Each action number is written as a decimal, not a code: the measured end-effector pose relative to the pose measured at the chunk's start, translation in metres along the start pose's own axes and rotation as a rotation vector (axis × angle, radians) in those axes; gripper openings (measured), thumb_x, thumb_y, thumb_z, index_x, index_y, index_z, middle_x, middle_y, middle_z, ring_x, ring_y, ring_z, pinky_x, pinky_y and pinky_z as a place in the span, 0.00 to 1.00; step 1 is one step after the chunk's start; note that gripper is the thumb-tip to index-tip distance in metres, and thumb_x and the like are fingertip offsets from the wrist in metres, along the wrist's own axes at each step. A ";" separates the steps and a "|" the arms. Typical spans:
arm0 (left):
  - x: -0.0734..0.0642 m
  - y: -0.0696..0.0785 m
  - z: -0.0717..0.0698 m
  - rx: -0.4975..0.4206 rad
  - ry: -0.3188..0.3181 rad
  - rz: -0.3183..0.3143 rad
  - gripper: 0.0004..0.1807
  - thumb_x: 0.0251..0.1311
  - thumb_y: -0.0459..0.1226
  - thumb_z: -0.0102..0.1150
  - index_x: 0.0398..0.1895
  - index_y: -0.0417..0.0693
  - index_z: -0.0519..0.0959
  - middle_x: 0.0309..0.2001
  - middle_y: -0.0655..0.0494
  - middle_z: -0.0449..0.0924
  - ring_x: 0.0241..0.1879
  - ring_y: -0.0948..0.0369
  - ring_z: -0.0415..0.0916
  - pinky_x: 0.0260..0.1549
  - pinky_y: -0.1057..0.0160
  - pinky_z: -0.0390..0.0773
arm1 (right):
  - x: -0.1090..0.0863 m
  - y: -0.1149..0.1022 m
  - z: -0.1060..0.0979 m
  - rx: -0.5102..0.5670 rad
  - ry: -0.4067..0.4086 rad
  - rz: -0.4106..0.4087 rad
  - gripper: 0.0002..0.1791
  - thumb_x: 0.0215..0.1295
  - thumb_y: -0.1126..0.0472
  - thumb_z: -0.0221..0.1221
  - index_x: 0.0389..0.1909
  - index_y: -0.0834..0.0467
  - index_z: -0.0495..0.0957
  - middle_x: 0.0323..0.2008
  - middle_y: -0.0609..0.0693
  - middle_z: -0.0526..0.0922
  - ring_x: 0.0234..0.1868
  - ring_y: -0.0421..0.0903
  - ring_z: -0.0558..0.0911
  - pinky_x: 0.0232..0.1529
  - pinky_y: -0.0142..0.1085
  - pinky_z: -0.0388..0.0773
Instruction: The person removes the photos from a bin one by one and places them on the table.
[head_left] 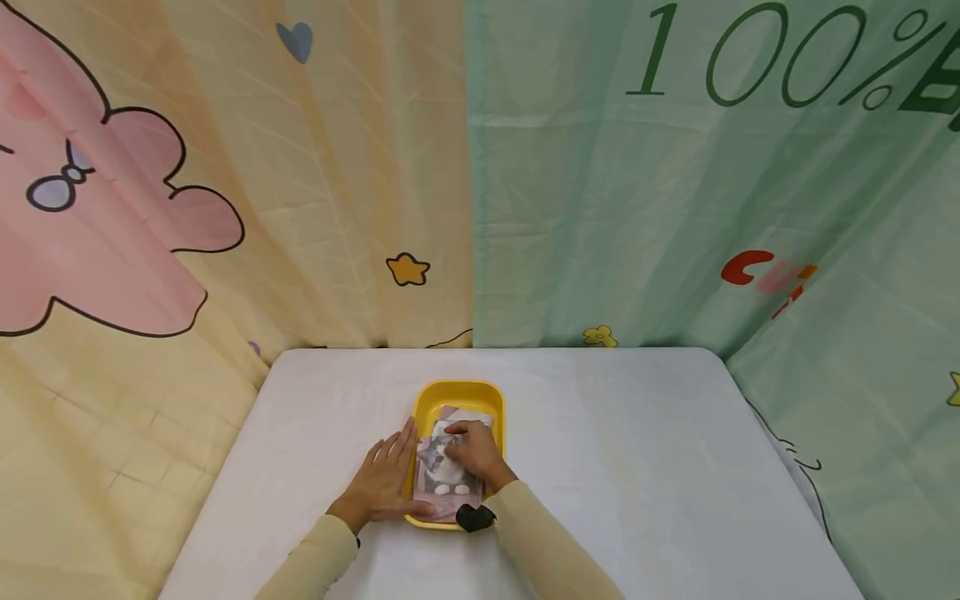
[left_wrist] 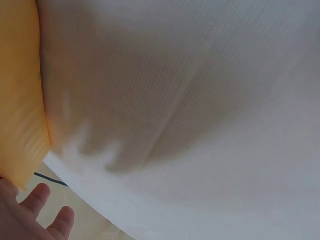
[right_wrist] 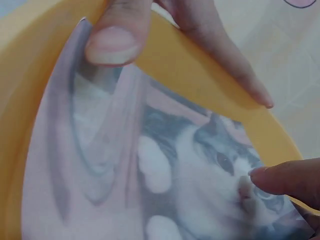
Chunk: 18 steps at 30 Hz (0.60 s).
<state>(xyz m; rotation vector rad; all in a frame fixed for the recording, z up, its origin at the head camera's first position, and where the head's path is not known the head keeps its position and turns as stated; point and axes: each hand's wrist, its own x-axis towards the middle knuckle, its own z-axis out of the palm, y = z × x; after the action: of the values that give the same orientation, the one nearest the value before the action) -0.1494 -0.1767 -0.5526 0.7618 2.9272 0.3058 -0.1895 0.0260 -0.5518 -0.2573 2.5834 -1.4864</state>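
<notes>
A yellow tray stands on the table with a cat picture in it, grey, white and pink. My left hand lies along the tray's left side, fingers straight. Its thumb rests on the picture's near left corner. In the left wrist view its fingertips show beside the tray wall. My right hand is over the picture, its thumb and index finger apart at the upper part. One fingertip touches the cat's face; the other fingers are mostly hidden, so a grip cannot be made out.
A white cloth covers the table on both sides of the tray. Printed curtains hang behind and beside it. A dark object sits at my right wrist, over the tray's near right corner.
</notes>
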 end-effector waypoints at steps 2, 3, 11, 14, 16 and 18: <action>-0.001 0.000 -0.001 0.001 -0.003 0.002 0.70 0.41 0.76 0.54 0.74 0.32 0.46 0.76 0.40 0.41 0.70 0.44 0.54 0.66 0.43 0.55 | -0.001 -0.004 -0.003 -0.013 -0.008 -0.012 0.12 0.56 0.69 0.63 0.43 0.64 0.83 0.43 0.57 0.84 0.43 0.51 0.81 0.44 0.43 0.80; -0.001 0.000 -0.001 0.000 -0.006 0.002 0.70 0.41 0.76 0.54 0.74 0.32 0.46 0.76 0.40 0.41 0.70 0.44 0.54 0.66 0.43 0.55 | -0.001 -0.005 -0.004 -0.017 -0.012 -0.019 0.12 0.56 0.70 0.63 0.42 0.65 0.83 0.42 0.57 0.84 0.42 0.50 0.81 0.43 0.43 0.80; 0.001 0.001 0.001 -0.020 -0.016 -0.018 0.70 0.41 0.75 0.55 0.75 0.33 0.45 0.76 0.42 0.40 0.70 0.44 0.53 0.66 0.43 0.54 | -0.002 -0.002 -0.018 -0.068 -0.058 -0.156 0.09 0.56 0.72 0.62 0.38 0.65 0.85 0.37 0.57 0.85 0.37 0.51 0.83 0.35 0.35 0.80; 0.001 0.001 0.001 -0.024 -0.007 -0.017 0.70 0.41 0.74 0.56 0.74 0.33 0.45 0.76 0.42 0.40 0.70 0.44 0.53 0.66 0.43 0.54 | -0.002 -0.004 -0.024 -0.096 -0.106 -0.160 0.09 0.57 0.71 0.63 0.39 0.63 0.85 0.38 0.56 0.86 0.39 0.51 0.83 0.38 0.37 0.81; 0.001 0.001 0.001 -0.025 -0.006 -0.015 0.70 0.40 0.74 0.56 0.74 0.33 0.45 0.76 0.42 0.40 0.70 0.44 0.53 0.66 0.43 0.54 | -0.002 -0.006 -0.028 -0.122 -0.139 -0.135 0.11 0.57 0.70 0.62 0.42 0.63 0.85 0.40 0.55 0.86 0.41 0.50 0.82 0.40 0.38 0.81; 0.001 0.001 0.001 -0.025 -0.008 -0.015 0.71 0.40 0.74 0.56 0.74 0.32 0.45 0.76 0.42 0.40 0.70 0.44 0.53 0.66 0.44 0.54 | -0.003 -0.006 -0.032 -0.143 -0.163 -0.106 0.13 0.57 0.70 0.62 0.44 0.62 0.84 0.43 0.55 0.85 0.43 0.50 0.82 0.43 0.40 0.81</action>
<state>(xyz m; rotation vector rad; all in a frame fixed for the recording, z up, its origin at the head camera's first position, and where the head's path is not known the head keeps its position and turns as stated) -0.1499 -0.1746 -0.5534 0.7362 2.9141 0.3357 -0.1933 0.0499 -0.5304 -0.5176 2.5825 -1.2546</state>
